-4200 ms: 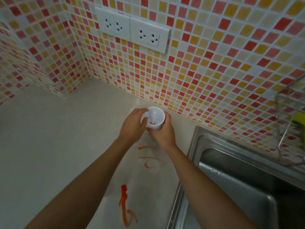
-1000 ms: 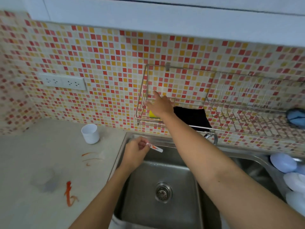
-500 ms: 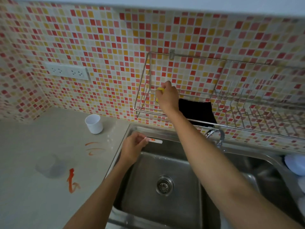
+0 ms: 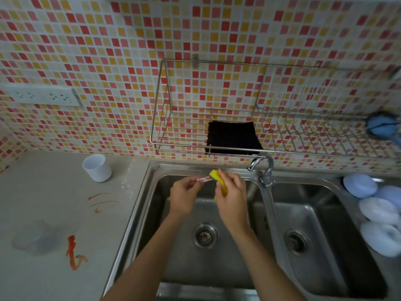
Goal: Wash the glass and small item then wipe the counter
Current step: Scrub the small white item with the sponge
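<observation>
Over the left sink basin (image 4: 165,213), my left hand (image 4: 184,195) pinches a small white item (image 4: 200,179) with an orange-red smear on it. My right hand (image 4: 231,194) grips a yellow-green sponge (image 4: 218,178) whose top touches the item's end. A white cup (image 4: 96,167) stands upright on the counter (image 4: 43,203) by the tiled wall, left of the sink. Orange-red streaks (image 4: 102,200) and a larger red smear (image 4: 72,253) mark the counter. A wet patch (image 4: 34,237) lies to the left of the smear.
A wire rack (image 4: 173,131) hangs on the wall above the sink with a black cloth (image 4: 233,135) in it. The tap (image 4: 265,170) stands between the two basins. Pale blue round items (image 4: 377,209) lie at the right edge. Wall sockets (image 4: 41,95) sit at the left.
My right hand took the sponge out of the rack and brought it down to the small item over the sink. The left hand kept holding the item there.
</observation>
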`<state>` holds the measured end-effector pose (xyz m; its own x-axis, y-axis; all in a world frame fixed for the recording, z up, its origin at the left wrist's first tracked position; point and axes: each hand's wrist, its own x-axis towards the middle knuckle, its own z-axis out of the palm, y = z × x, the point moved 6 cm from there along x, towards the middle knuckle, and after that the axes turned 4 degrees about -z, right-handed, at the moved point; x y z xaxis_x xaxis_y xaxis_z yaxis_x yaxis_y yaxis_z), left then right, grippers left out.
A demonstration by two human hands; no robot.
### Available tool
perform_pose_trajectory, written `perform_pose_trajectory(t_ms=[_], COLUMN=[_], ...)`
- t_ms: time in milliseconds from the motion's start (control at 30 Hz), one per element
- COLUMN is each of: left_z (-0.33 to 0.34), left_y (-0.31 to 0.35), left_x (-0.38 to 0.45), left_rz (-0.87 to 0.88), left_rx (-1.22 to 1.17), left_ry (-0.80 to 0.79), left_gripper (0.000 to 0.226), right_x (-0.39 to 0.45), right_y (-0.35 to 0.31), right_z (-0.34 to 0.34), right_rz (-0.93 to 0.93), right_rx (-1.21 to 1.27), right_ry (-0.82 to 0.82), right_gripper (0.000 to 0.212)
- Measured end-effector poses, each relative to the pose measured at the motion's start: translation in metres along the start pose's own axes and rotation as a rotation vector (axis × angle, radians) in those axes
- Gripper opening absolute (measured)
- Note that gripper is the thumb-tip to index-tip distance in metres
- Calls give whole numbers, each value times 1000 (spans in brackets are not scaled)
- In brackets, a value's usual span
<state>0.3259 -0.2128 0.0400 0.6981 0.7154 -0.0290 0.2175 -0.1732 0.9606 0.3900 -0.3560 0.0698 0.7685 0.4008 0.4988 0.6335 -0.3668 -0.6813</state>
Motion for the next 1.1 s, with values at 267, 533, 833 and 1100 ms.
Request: perform_pose_trajectory(t_ms=[267,533,833,1100], left_z=[12,3,-9,-4], left_y=[-9,-13,-20,-15], left_x=[-6,-17,-19,-4], left_rz=[15,-33,25,39], left_rx=[-1,-101,-111,-113], left_ry=[-94,-113,-137,-156], left_gripper=[13,11,10,19], right_x=[-16,-31,-35,-24], right_y=[-1,-11,-13,-8], right_z=[25,21,18,2], right_rz=[-42,-91,68,150], right_rx=[-154,-269,-259,-81], right_ry=[-89,-95,-34,56], right_gripper=[38,40,34,33])
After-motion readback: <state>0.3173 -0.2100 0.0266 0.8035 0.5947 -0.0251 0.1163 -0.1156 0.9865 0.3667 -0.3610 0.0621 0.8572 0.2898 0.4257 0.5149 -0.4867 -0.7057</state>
